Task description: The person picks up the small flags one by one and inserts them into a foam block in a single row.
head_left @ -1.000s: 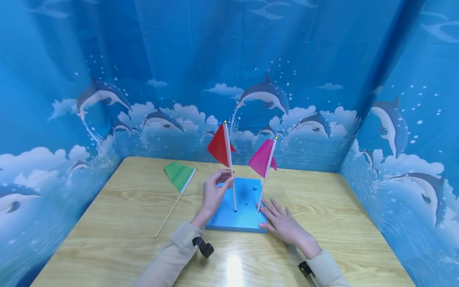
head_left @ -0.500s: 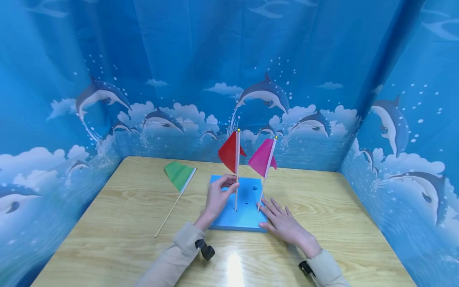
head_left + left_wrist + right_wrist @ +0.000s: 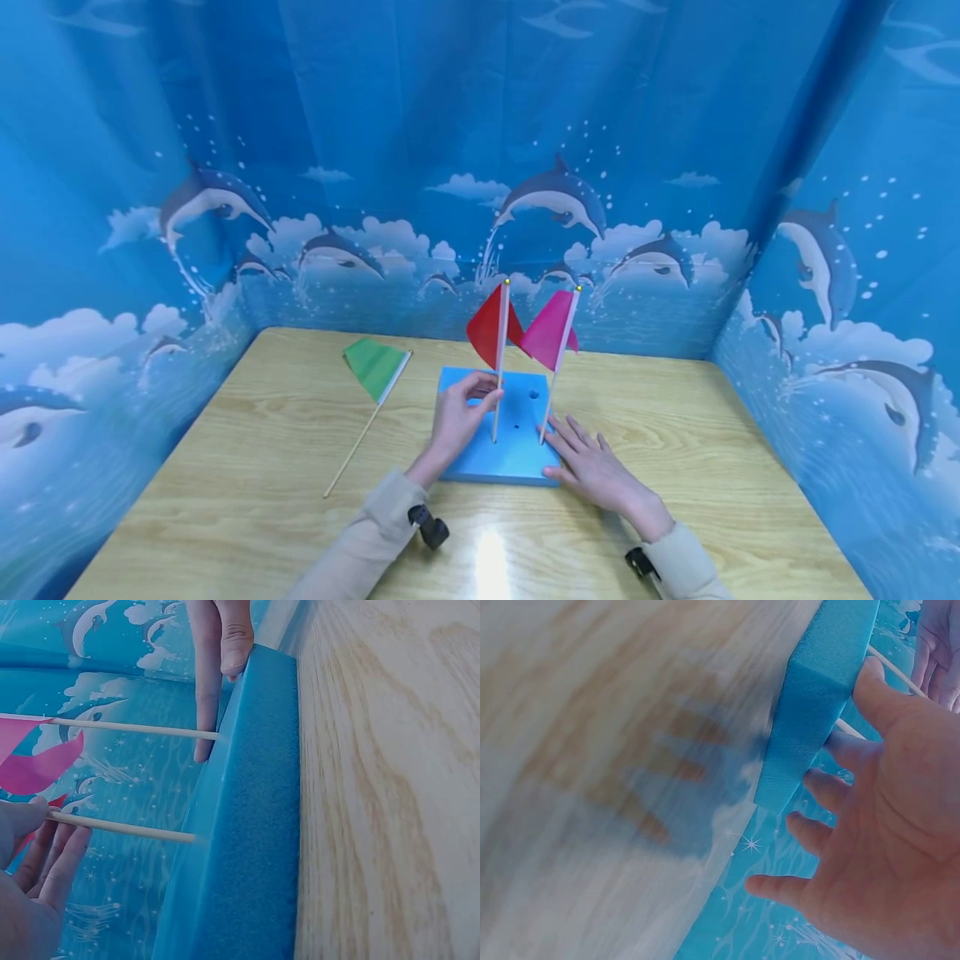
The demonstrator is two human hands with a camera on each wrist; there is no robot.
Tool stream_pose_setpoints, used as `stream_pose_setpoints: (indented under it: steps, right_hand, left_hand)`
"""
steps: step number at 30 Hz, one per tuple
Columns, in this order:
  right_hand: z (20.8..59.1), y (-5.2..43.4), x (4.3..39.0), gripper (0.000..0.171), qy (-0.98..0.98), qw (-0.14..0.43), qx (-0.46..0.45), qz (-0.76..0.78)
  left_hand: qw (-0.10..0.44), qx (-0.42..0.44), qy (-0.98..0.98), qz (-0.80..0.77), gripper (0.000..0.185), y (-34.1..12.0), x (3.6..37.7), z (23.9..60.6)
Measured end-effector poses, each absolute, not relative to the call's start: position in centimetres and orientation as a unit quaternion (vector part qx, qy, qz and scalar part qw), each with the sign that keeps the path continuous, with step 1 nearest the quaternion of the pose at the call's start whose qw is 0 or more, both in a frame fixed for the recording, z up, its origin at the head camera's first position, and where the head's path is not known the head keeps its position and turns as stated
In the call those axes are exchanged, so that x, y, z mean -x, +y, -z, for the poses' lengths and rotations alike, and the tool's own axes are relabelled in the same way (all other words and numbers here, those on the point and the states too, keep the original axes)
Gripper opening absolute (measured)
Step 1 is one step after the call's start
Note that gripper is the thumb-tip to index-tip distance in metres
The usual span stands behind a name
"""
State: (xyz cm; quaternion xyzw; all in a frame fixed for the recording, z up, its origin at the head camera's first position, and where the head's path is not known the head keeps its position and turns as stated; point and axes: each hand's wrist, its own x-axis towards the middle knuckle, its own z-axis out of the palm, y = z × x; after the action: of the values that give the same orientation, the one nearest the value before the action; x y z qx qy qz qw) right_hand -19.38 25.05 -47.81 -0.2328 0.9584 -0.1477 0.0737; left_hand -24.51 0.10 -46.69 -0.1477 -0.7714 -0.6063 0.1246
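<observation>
We see the left hand [image 3: 457,417] pinching the stick of the red flag [image 3: 491,332] between thumb and fingers — a closed grip on the stick, whose foot stands in the blue foam block [image 3: 517,454] at the middle of the counter [image 3: 247,467]. The right hand [image 3: 592,467] lies flat with straight fingers, an open grip, pressing the block's near right corner. Just right of the red flag the pink flag [image 3: 550,329] stands in the block too, leaning a little. Well left of the block a green flag [image 3: 371,367] lies flat on the counter.
</observation>
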Motion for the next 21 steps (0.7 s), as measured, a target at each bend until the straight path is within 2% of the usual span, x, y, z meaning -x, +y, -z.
stream_pose_setpoints:
  steps: [13, 21]
  right_hand:
    - [47.8, 25.0, 19.3, 0.065, 0.959, 0.069, 0.234, 0.147]
    - [47.9, 25.1, 19.2, 0.066, 0.957, 0.071, 0.236, 0.153]
  left_hand:
    - [0.107, 0.140, -0.789, 0.589, 0.026, 0.1, 24.4, 46.3]
    - [0.098, 0.110, -0.785, 0.602, 0.026, -1.4, 24.6, 45.8]
